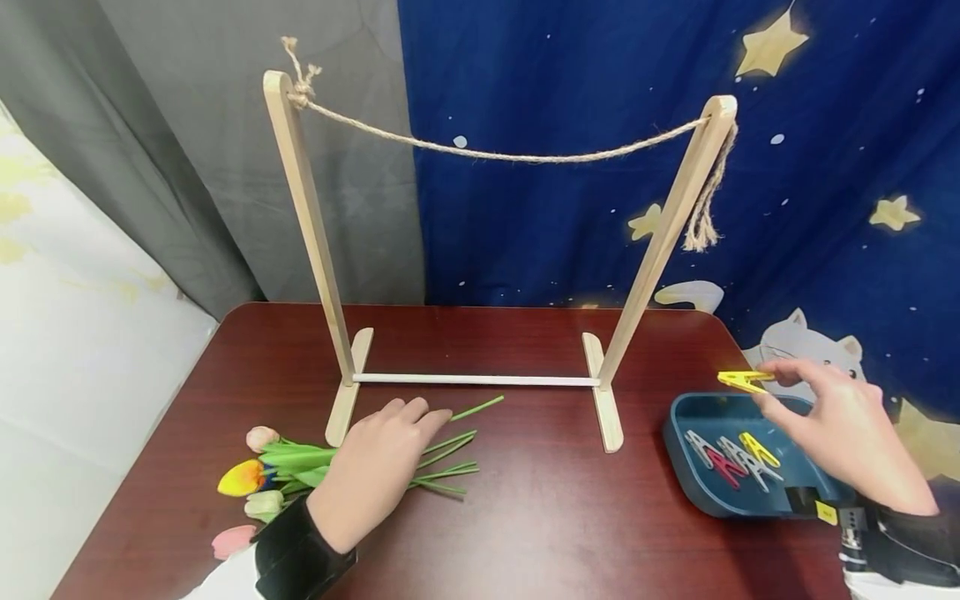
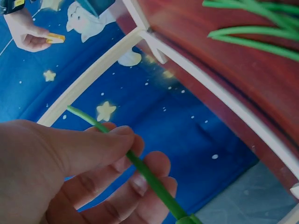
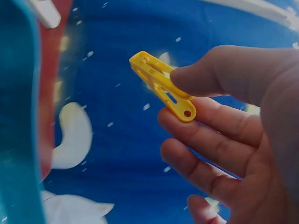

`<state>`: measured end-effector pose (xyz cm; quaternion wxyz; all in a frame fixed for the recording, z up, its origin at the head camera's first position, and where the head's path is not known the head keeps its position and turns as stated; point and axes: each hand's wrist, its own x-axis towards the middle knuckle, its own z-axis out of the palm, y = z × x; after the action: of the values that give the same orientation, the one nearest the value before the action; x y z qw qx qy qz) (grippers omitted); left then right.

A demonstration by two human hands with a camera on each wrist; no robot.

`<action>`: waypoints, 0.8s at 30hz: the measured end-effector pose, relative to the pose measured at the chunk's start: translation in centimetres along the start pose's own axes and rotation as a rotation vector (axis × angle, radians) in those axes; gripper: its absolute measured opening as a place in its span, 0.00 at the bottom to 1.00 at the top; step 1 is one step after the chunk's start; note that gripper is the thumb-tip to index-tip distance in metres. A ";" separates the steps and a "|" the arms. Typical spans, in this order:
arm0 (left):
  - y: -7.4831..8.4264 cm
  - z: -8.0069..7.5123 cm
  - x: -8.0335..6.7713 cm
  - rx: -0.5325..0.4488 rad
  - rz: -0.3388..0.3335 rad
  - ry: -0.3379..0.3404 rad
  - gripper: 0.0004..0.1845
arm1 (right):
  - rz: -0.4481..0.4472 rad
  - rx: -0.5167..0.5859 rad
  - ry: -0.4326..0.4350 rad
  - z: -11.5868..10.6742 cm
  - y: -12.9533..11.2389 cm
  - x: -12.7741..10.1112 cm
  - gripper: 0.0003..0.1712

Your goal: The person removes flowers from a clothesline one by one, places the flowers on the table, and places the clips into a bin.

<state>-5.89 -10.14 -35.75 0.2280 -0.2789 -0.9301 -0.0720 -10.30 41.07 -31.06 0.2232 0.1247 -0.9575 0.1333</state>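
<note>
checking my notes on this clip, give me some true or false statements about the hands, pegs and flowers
1. The right hand pinches a yellow peg. True.
2. The left hand holds a red peg. False: it pinches a green stem.
3. The rope has pegs clipped on it. False: it is bare.
4. More pegs lie in the blue tray. True.
5. The flowers hang from the rack. False: they lie on the table by the left hand.
</note>
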 end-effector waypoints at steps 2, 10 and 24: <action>0.0 0.4 -0.5 0.001 -0.009 -0.014 0.21 | 0.040 -0.003 -0.030 0.7 0.9 -0.9 0.25; 0.4 2.2 -2.0 0.031 -0.057 -0.061 0.19 | 0.234 -0.031 -0.172 2.8 3.5 -3.7 0.26; -0.4 5.4 -3.7 0.056 -0.108 -0.085 0.13 | 0.398 0.010 -0.401 4.7 5.6 -5.0 0.28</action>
<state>-5.44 -10.90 -42.30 0.1918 -0.2247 -0.9542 -0.0464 -9.51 45.71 -38.56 -0.0019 -0.0409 -0.9875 0.1521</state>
